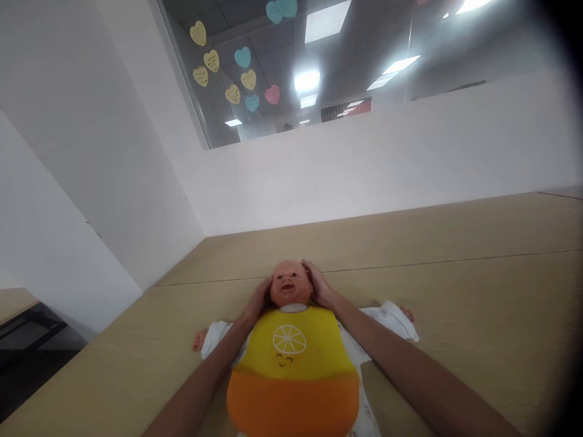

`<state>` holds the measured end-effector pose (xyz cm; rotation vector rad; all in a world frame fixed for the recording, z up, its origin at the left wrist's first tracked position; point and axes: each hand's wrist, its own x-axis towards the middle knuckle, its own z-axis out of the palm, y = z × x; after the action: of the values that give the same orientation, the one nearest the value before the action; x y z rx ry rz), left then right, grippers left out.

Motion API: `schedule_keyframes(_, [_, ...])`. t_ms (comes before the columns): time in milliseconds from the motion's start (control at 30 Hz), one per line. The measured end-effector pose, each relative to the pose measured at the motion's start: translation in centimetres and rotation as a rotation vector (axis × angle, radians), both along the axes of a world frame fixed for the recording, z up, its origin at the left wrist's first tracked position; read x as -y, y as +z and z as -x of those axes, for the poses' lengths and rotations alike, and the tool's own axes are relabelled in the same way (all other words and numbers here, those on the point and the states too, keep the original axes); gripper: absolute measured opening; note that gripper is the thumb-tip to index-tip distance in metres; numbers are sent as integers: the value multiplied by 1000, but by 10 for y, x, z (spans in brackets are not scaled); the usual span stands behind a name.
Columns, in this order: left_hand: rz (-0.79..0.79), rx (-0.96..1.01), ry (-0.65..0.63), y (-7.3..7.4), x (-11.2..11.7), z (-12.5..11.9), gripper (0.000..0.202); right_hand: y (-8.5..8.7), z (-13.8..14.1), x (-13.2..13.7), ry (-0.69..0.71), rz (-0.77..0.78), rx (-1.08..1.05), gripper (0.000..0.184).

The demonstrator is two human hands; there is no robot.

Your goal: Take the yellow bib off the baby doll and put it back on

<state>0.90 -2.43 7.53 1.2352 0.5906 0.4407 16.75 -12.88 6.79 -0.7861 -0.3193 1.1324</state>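
A baby doll (pixel 290 280) lies face up on the table, its head away from me and its arms spread. It wears a white patterned garment (pixel 355 345) under a bib (pixel 291 364), yellow above with a citrus slice and a small smiling face, orange at the pocket below. My left hand (pixel 262 297) curls against the left side of the doll's head, its fingers mostly hidden behind. Against the other side, my right hand (pixel 317 284) cups the head with fingers bent round it. Whatever the fingertips touch behind the neck is hidden.
The pale wooden table (pixel 478 309) has a seam across it and meets a white wall (pixel 364 164) at the back. Heart-shaped notes (pixel 211 60) stick to the window above. A white column (pixel 113 152) bounds the left; another table (pixel 16 303) stands beyond it.
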Motion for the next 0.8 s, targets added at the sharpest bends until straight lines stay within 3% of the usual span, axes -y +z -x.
schedule_keyframes(100, [-74, 8, 8, -1, -2, 0, 64, -4, 0, -1, 23, -21, -3, 37])
schedule_keyframes(267, [-113, 37, 3, -3, -4, -2, 53, -13, -2, -6, 17, 50, 45, 39])
schedule_keyframes(433, [-158, 3, 11, -6, -8, -3, 44, -9, -4, -1, -179, 12, 178, 24])
schedule_keyframes(667, [-343, -19, 28, -10, -17, -6, 37, -11, -8, -3, -353, -36, 237, 39])
schedule_keyframes(800, [-342, -18, -8, -13, -21, -9, 39, -17, -11, -11, -285, -33, 218, 33])
